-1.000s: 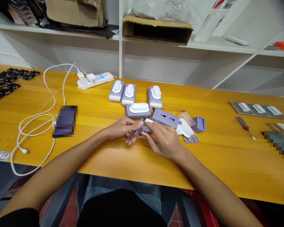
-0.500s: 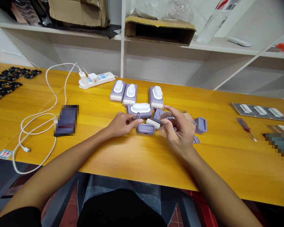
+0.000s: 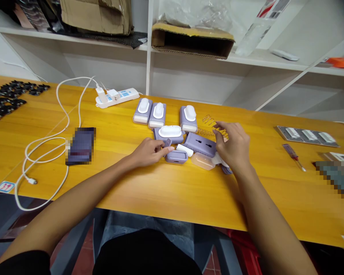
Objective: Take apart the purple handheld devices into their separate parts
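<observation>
**Coil spring pinched beyond the slotted purple housing**

Moved since half a second ago: the right hand [image 3: 234,142], from low over the slotted purple housing [image 3: 203,143] to beyond its far right corner. Uncovered by that shift: both slots of the housing, plus a clear plastic cup [image 3: 203,162] just on its near side. Probable meaning for the work: attention turned to the springs, with cup and housing let go.

Right thumb and forefinger brought almost together, apparently pinching the right end of a copper-coloured coil spring [image 3: 208,120]; other fingers loosely curled. Too fine to tell: any contact with a second coil spring [image 3: 205,132], lying along the housing's far side.

Left of the housing, unchanged: the left hand [image 3: 149,151], thumb and forefinger closed on a small purple oval piece [image 3: 168,143], just beside an open purple shell [image 3: 177,156].

Held spring: beyond the housing, long axis mostly sideways, free end pointing left and slightly farther away. Second spring: also nearly sideways. Housing: slots up, long axis slanting, right end nearer the person.
</observation>
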Demonstrator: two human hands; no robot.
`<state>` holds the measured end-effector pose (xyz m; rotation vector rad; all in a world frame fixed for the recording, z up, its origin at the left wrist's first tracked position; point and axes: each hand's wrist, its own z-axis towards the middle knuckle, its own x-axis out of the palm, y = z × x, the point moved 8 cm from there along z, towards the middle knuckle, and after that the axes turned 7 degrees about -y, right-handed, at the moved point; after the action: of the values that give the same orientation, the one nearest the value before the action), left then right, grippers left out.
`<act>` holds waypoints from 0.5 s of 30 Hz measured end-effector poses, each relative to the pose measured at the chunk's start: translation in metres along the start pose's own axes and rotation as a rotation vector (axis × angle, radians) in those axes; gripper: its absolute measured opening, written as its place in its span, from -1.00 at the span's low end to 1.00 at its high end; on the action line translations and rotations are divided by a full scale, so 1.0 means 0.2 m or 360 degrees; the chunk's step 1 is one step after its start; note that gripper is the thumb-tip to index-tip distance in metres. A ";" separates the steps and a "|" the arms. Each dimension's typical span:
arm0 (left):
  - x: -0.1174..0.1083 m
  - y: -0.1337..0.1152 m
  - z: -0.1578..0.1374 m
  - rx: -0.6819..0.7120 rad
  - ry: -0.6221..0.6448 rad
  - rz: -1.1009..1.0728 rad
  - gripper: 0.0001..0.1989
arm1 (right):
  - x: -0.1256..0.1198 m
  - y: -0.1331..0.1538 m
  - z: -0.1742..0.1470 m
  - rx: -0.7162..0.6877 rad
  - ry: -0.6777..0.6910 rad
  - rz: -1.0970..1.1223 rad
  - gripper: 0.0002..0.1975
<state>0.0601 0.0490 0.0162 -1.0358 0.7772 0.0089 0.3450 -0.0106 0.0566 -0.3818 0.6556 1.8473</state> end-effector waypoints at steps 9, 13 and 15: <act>-0.01 0.00 0.00 -0.0005 0.0001 0.0019 -0.43 | 0.12 -0.20 -0.03 0.0072 0.0303 -0.0115 -0.68; 0.00 0.01 0.00 -0.0004 0.0008 0.0028 -0.44 | 0.13 -0.23 -0.04 0.0054 0.0288 -0.0167 -0.63; 0.00 0.01 0.00 -0.0002 0.0008 0.0027 -0.43 | 0.13 -0.25 -0.04 0.0055 0.0261 -0.0192 -0.61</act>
<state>0.0598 0.0504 0.0146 -1.0310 0.7908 0.0212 0.3813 0.0166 0.0228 -0.5427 0.7587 1.7002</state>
